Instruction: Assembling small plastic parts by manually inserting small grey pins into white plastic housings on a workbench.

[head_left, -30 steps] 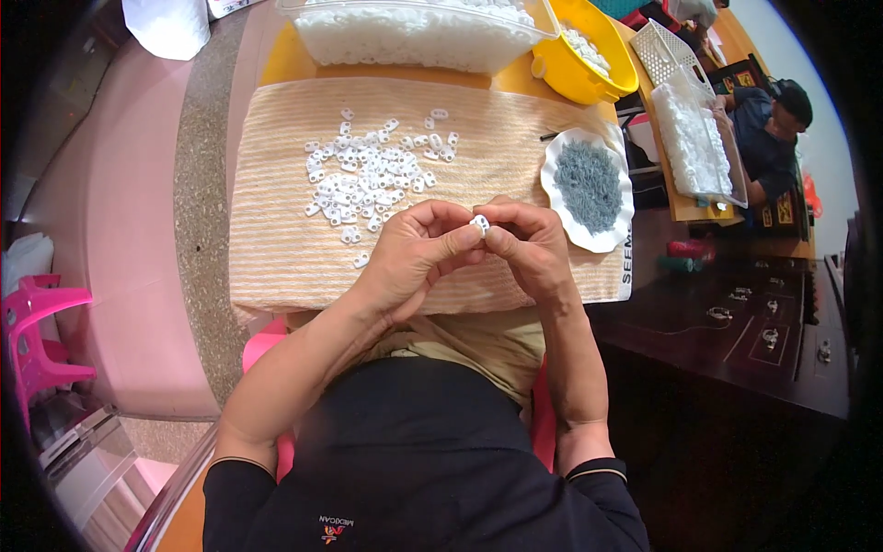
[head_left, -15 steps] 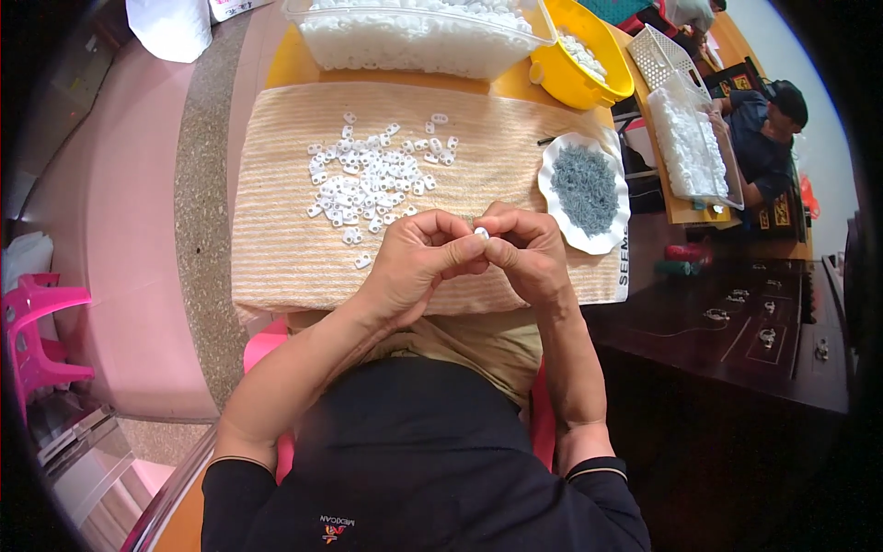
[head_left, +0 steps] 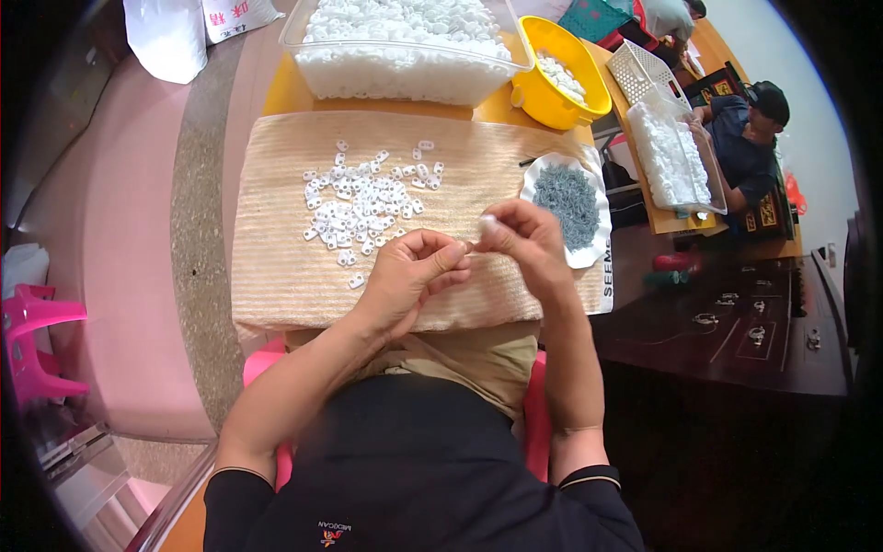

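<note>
Both my hands are raised over the near part of a striped towel (head_left: pixel 276 212), fingertips nearly meeting. My right hand (head_left: pixel 529 241), slightly blurred, pinches a small white plastic piece (head_left: pixel 488 224) between thumb and fingers. Thumb against fingers, my left hand (head_left: pixel 414 271) is closed beside it; what it grips, if anything, is too small to make out. To the left of my hands lies a loose spread of small white plastic pieces with holes (head_left: pixel 363 202). Right of them stands a scalloped white dish (head_left: pixel 602 207) filled with tiny thin grey parts (head_left: pixel 566 202).
Beyond the towel stand a clear bin (head_left: pixel 405 87) full of white pieces and a yellow basin (head_left: pixel 552 115). A co-worker (head_left: pixel 740 133) sits at another table at the right, by a bin of white pieces (head_left: pixel 676 161). A pink stool (head_left: pixel 41 345) is at the left.
My hands have drawn slightly apart; the right one has lifted the white piece away from the left fingertips. The whole view has shifted, with the table sitting lower in it.
</note>
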Available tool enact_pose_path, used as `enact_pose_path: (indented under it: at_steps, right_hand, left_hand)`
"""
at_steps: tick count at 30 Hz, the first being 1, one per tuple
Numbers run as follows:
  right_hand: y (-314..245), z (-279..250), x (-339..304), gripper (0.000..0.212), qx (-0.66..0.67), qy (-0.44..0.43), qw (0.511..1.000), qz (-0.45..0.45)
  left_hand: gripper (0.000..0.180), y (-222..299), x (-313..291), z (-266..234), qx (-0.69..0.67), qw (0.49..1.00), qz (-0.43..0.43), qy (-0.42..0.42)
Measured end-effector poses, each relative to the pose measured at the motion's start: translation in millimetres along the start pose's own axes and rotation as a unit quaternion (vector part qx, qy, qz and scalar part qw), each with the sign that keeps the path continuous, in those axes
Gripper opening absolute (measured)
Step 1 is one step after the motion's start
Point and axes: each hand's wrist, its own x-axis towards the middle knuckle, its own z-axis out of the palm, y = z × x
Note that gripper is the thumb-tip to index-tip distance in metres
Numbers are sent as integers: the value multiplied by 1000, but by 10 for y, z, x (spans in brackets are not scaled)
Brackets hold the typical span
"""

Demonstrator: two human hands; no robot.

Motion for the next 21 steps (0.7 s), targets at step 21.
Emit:
enact_pose_path:
  at_steps: [21]
  right_hand:
    - [93, 26, 1008, 18, -490, -14, 853, -180]
  left_hand:
    - [10, -114, 4, -18, 32, 999, -4, 16]
